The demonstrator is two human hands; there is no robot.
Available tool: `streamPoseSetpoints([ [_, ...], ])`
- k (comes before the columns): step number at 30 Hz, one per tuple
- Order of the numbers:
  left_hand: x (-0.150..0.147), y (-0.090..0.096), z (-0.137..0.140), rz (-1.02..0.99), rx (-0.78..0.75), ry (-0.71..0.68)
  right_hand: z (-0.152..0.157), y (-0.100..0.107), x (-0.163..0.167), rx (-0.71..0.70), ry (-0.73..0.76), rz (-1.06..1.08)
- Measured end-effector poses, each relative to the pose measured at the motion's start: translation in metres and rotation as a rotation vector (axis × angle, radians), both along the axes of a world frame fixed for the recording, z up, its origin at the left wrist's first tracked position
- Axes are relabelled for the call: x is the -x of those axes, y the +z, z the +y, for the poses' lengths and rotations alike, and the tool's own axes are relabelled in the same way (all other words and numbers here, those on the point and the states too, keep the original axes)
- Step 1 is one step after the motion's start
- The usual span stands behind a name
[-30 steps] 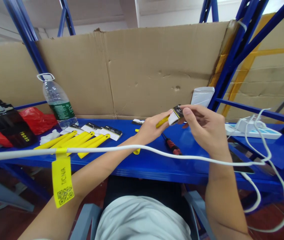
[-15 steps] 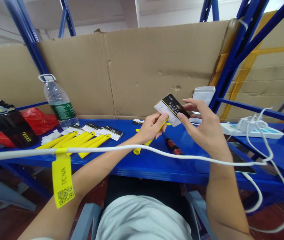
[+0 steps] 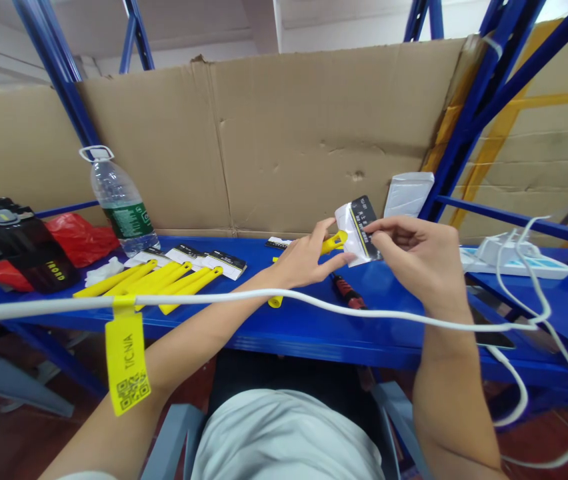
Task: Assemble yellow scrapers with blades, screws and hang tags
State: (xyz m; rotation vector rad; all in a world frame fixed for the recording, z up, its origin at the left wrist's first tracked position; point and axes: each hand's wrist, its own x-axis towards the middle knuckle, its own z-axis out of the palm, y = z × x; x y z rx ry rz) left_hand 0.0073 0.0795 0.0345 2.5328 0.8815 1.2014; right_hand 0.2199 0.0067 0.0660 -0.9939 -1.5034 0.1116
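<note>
L hand (image 3: 300,261): thumb & index apart, either side of yellow handle (image 3: 333,243); other fingers hidden, can't tell if clamped.
R hand (image 3: 417,257): thumb & fingers pinched on blk end of printed card (image 3: 353,227).
Card spot: above table (image 3: 244,327), btwn hands, tilted; wht end at handle tip.
Screwdriver (image 3: 348,292): red/blk grip, on table, nr side of card.
Handle row (image 3: 191,290): yellow, on table to L, blk/wht cards (image 3: 227,263) at far ends.
Bottle (image 3: 127,217): clear, green label, behind row.
</note>
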Motion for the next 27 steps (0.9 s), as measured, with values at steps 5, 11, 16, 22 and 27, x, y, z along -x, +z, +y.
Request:
streamPoseSetpoints([
  [5, 0.007, 0.001, 0.005, 0.014, -0.199, 0.014, -0.003, 0.002, 0.003, -0.009, -0.009, 0.046],
  [11, 0.007, 0.001, 0.012, 0.015, -0.283, 0.080, -0.008, 0.005, 0.008, 0.001, 0.064, 0.097],
  [16, 0.000, 0.001, 0.010, -0.352, -0.011, -0.049, -0.009, 0.006, 0.011, -0.061, 0.165, 0.194],
  [22, -0.005, 0.014, 0.011, -0.658, 0.289, -0.231, -0.006, 0.004, 0.007, -0.027, 0.112, 0.135],
  [27, 0.017, 0.034, 0.011, -0.575, 0.269, -0.131, -0.005, 0.003, 0.004, 0.005, 0.099, 0.048],
])
